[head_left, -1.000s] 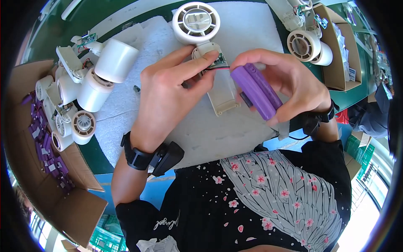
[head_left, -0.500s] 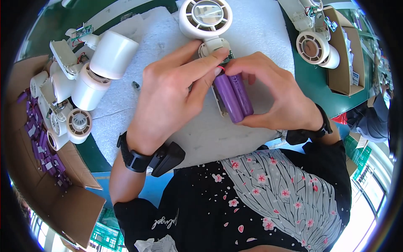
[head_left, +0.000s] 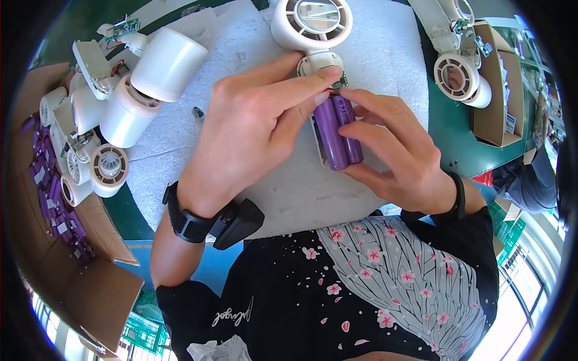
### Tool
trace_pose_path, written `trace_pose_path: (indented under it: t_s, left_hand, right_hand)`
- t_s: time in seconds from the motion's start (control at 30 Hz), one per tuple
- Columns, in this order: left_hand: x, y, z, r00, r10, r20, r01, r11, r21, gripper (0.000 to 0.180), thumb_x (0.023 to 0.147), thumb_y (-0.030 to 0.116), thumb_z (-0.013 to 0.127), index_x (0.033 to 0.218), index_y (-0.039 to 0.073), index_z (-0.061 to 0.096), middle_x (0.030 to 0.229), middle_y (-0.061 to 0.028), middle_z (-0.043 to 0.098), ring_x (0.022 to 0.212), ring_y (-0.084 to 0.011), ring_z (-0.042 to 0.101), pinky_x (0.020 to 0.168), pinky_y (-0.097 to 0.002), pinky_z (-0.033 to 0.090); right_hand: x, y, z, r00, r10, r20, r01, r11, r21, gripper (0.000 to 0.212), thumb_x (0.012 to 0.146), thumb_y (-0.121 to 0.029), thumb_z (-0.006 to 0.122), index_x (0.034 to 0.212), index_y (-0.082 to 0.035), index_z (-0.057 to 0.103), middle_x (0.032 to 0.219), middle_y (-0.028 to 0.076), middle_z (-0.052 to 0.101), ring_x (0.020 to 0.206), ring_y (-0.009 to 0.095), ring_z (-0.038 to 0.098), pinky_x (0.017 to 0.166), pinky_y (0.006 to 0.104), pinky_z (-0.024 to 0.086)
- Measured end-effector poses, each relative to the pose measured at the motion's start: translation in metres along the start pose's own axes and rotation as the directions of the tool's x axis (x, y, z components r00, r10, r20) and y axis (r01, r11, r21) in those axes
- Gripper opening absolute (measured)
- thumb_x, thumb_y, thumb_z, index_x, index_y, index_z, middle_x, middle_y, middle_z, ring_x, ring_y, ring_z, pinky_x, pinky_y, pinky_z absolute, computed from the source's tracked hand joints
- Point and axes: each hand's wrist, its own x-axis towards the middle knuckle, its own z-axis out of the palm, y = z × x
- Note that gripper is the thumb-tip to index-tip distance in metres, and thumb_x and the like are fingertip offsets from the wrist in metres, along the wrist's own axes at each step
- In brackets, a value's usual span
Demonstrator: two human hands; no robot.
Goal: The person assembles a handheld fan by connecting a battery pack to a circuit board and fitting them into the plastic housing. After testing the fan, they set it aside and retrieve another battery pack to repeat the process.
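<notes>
A white handheld fan [head_left: 312,23] lies on the foam sheet, its round head pointing away from me and its handle open toward me. Two purple cylindrical battery cells [head_left: 332,133], side by side, lie along the open handle; a short red wire shows at their far end. My left hand [head_left: 250,117] pinches the handle's neck beside a small green circuit board [head_left: 340,82], its thumb at the top of the cells. My right hand [head_left: 402,150] grips the battery pair from the right, fingers on top and thumb near the lower end.
White foam sheet [head_left: 174,174] covers the green table. On the left stand several white fan bodies [head_left: 168,65] beside a cardboard box [head_left: 111,231] holding purple batteries [head_left: 51,192]. Another fan [head_left: 460,78] and a smaller cardboard box [head_left: 500,114] stand at the right.
My right hand's fingers have shifted down onto the top of the batteries. The batteries now sit more in line with the handle. The whole view has shifted slightly.
</notes>
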Motion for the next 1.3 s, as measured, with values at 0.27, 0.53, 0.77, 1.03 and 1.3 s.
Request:
trace_pose_path:
  t_s: [0.27, 0.53, 0.77, 1.03, 1.3]
  left_hand:
    - [-0.002, 0.001, 0.003, 1.0, -0.031, 0.001, 0.031, 0.998, -0.05, 0.038, 0.077, 0.005, 0.075, 0.114, 0.009, 0.069, 0.11, -0.0163, 0.068, 0.075, -0.0208, 0.066, 0.069, -0.0271, 0.052]
    - [0.001, -0.001, 0.001, 0.989, -0.138, 0.058, 0.147, 0.971, -0.187, 0.053, 0.066, 0.007, 0.083, 0.117, 0.01, 0.068, 0.103, -0.0101, 0.07, 0.066, -0.0098, 0.055, 0.065, -0.0239, 0.05]
    - [0.003, -0.003, 0.003, 0.976, -0.191, 0.108, 0.21, 0.955, -0.21, 0.055, 0.067, 0.007, 0.082, 0.119, 0.013, 0.067, 0.091, -0.0083, 0.071, 0.067, -0.0092, 0.056, 0.063, -0.024, 0.049]
    - [-0.004, -0.007, 0.005, 0.995, -0.081, 0.055, 0.092, 0.961, -0.26, 0.053, 0.068, 0.008, 0.081, 0.119, 0.012, 0.067, 0.093, -0.0103, 0.07, 0.066, -0.0136, 0.06, 0.064, -0.0261, 0.051]
    - [0.002, -0.004, 0.012, 0.973, -0.091, -0.212, 0.03, 0.962, -0.272, 0.046, 0.074, 0.007, 0.076, 0.119, 0.008, 0.064, 0.104, -0.0104, 0.068, 0.068, -0.02, 0.064, 0.066, -0.0286, 0.054]
  right_hand:
    - [0.001, 0.005, 0.008, 0.996, 0.09, -0.016, -0.089, 0.993, 0.073, 0.056, 0.055, 0.003, 0.084, 0.104, -0.004, 0.056, 0.125, 0.017, 0.049, 0.095, 0.028, 0.058, 0.078, 0.0352, 0.052]
    - [0.015, 0.006, 0.005, 0.987, 0.158, 0.028, -0.16, 0.983, 0.09, 0.069, 0.055, 0.0, 0.086, 0.116, -0.006, 0.055, 0.122, 0.012, 0.047, 0.101, 0.026, 0.056, 0.083, 0.035, 0.05]
    - [0.005, 0.014, 0.001, 0.998, 0.007, 0.057, -0.005, 1.0, -0.029, 0.076, 0.054, -0.006, 0.088, 0.123, -0.004, 0.057, 0.126, 0.014, 0.048, 0.107, 0.029, 0.055, 0.085, 0.0351, 0.05]
    - [0.006, -0.003, -0.002, 0.989, -0.075, 0.125, 0.104, 0.964, -0.244, 0.078, 0.054, -0.01, 0.088, 0.124, -0.001, 0.056, 0.13, 0.017, 0.048, 0.111, 0.034, 0.054, 0.09, 0.039, 0.05]
    - [0.062, 0.038, 0.0, 0.958, 0.035, -0.284, -0.19, 0.822, -0.537, 0.06, 0.071, -0.003, 0.074, 0.127, 0.003, 0.053, 0.139, 0.019, 0.046, 0.121, 0.037, 0.051, 0.095, 0.0442, 0.047]
